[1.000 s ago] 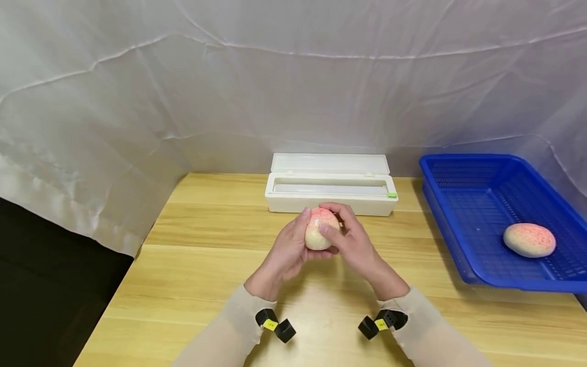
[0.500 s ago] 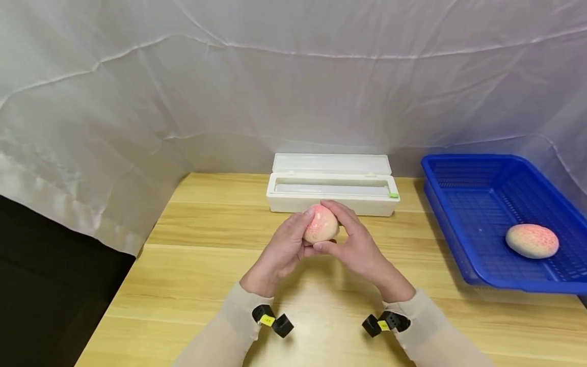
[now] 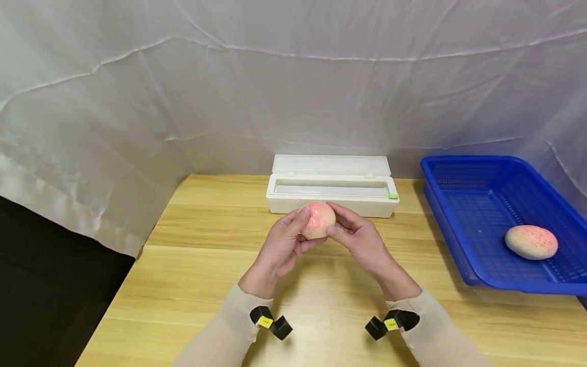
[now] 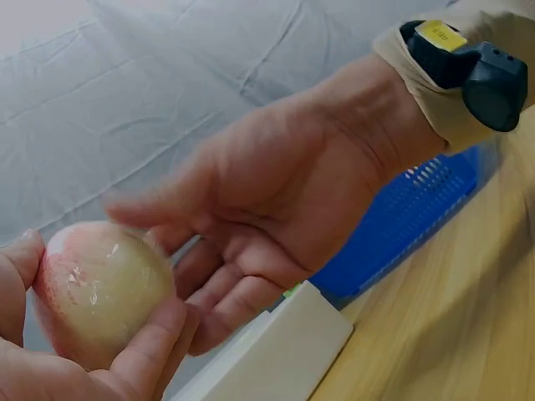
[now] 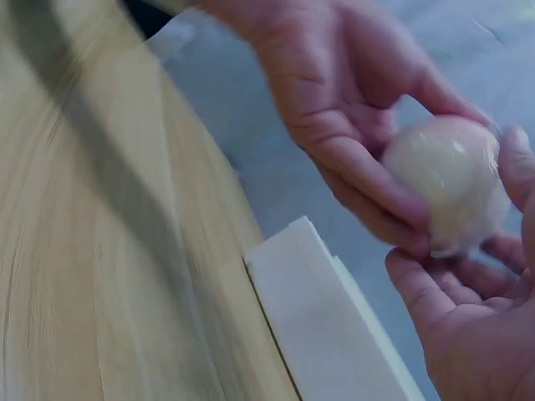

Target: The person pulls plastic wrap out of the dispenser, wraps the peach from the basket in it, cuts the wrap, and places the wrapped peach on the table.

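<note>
A round, pink-and-cream peach [image 3: 319,221] is held up between both hands above the wooden table. Its surface shines, and a clear wrinkled film shows at its lower edge in the right wrist view. My left hand [image 3: 278,247] grips it from the left, thumb across the front and fingers beneath. On the other side my right hand [image 3: 367,245] holds it lightly, with thumb and fingertips at its right edge. In the left wrist view the right thumb lies along the top of the peach, slightly blurred.
Behind the hands stands a long white box [image 3: 332,206] with its lid up, a pale roll inside and a green tab at its right end. A blue basket [image 3: 458,244] at the right contains another peach [image 3: 532,242]. Pale cloth [image 3: 293,102] hangs behind the table.
The peach has been turned in the hands, its pink side now facing up and left. It has shifted slightly left, and the right hand has drawn back toward its edge.
</note>
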The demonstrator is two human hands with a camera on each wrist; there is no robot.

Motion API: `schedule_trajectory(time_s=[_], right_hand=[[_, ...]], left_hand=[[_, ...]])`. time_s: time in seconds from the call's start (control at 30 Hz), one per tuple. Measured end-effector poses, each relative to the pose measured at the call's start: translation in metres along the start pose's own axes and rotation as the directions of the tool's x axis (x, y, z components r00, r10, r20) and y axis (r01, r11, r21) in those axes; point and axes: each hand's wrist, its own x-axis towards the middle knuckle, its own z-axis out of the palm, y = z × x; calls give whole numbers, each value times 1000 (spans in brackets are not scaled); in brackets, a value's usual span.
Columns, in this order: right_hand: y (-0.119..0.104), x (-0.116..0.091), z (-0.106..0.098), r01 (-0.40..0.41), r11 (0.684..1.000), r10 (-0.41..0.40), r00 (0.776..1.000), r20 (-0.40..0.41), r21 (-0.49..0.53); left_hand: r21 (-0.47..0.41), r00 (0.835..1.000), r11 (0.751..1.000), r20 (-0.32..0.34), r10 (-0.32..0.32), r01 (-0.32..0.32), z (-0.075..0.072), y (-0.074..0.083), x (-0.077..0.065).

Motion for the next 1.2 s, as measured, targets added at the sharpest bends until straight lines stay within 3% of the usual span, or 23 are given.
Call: schedule_trajectory(time_s=[0.2,0.37,0.5,0.63,0.77,1.0,1.2], right_hand=[[10,0,-4,39,999,-39,999,-16,-23],[14,-2,-1,105,989,-109,994,-33,-101],[14,0,0,144,980,-146,989,-8,-134],[12,2,-4,25,997,-21,999,47,-74],[10,3,-5,-80,997,81,996,37,-20],[10,4,-9,-142,980,136,990,49,140],[10,7,-13,-213,964,198,974,108,160]], left_hand=[[-13,1000,1000,21,-23,23,-2,0,1],[-6,999,999,36,-38,38,-4,2,1],[8,999,999,22,-42,42,-5,3,1],[135,1000,991,18,-26,23,-7,-2,4],[248,999,968,38,-32,22,-8,-5,5],[290,999,957,36,-41,29,-11,-1,5],[309,997,950,56,-59,39,-15,-1,6]])
